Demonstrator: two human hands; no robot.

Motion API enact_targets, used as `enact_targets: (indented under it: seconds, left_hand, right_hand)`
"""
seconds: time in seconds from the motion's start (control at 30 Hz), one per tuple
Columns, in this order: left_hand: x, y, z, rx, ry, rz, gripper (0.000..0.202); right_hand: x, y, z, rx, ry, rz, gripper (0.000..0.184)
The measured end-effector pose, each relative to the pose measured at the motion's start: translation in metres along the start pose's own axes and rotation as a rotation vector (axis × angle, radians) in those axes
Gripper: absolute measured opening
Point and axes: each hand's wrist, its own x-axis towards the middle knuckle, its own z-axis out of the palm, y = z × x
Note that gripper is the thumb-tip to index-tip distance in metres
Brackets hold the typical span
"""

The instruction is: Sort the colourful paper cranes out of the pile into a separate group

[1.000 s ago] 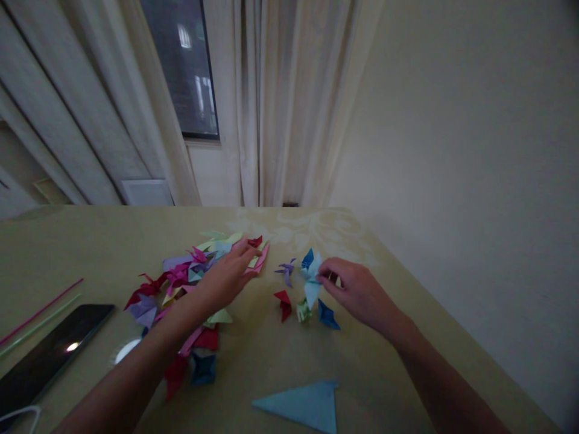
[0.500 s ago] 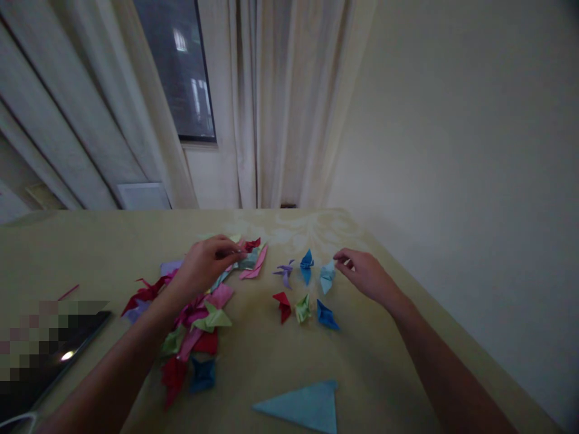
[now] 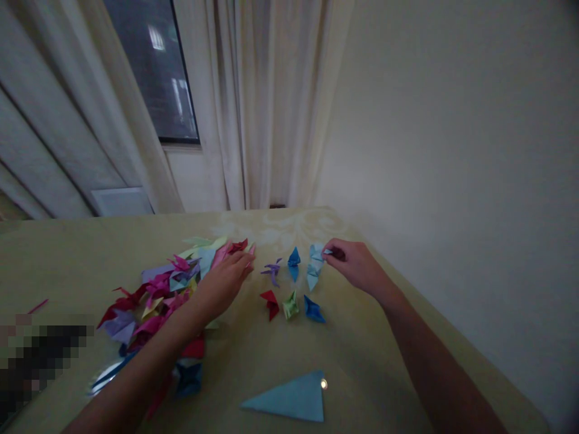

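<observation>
My right hand [image 3: 355, 264] pinches the wing of a light blue paper crane [image 3: 313, 268] that stands at the right end of a small group. Beside it stand a dark blue crane [image 3: 294, 263] and a purple crane [image 3: 272, 270]. Nearer me sit a red crane [image 3: 271, 303], a green crane [image 3: 290, 306] and a blue crane [image 3: 313, 309]. My left hand [image 3: 224, 283] lies flat, fingers stretched out, on the right edge of a heap of coloured origami pieces [image 3: 160, 289], its fingertips on a pink piece.
A folded light blue paper triangle [image 3: 289, 398] lies near the front edge of the yellow-green table [image 3: 67, 253]. A blurred dark object [image 3: 40, 355] sits at far left. Curtains and a window stand behind; a plain wall runs along the right.
My right hand has shifted the light blue crane slightly farther back in the row and still pinches it. My left hand went from a pinch in the heap to lying flat on its edge.
</observation>
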Motion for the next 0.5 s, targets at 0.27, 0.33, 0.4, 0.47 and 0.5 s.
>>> enact_targets:
  seconds: [0.27, 0.33, 0.4, 0.47, 0.5]
  left_hand:
    - [-0.003, -0.038, 0.015, 0.448, -0.284, -0.163, 0.037]
    - [-0.002, -0.032, 0.007, 0.523, -0.303, -0.224, 0.036]
    - [-0.001, -0.029, 0.001, 0.553, -0.314, -0.267, 0.038]
    - [-0.002, -0.031, -0.002, 0.538, -0.295, -0.291, 0.043]
    - [-0.002, -0.033, -0.004, 0.522, -0.28, -0.3, 0.046]
  right_hand:
    - [0.005, 0.063, 0.022, -0.352, -0.239, 0.226, 0.015]
    - [0.004, 0.063, 0.027, -0.327, -0.291, 0.207, 0.02]
    - [0.004, 0.061, 0.025, -0.311, -0.308, 0.196, 0.027]
    - [0.003, 0.058, 0.017, -0.307, -0.273, 0.199, 0.03]
    - [0.003, 0.055, 0.012, -0.302, -0.235, 0.196, 0.03]
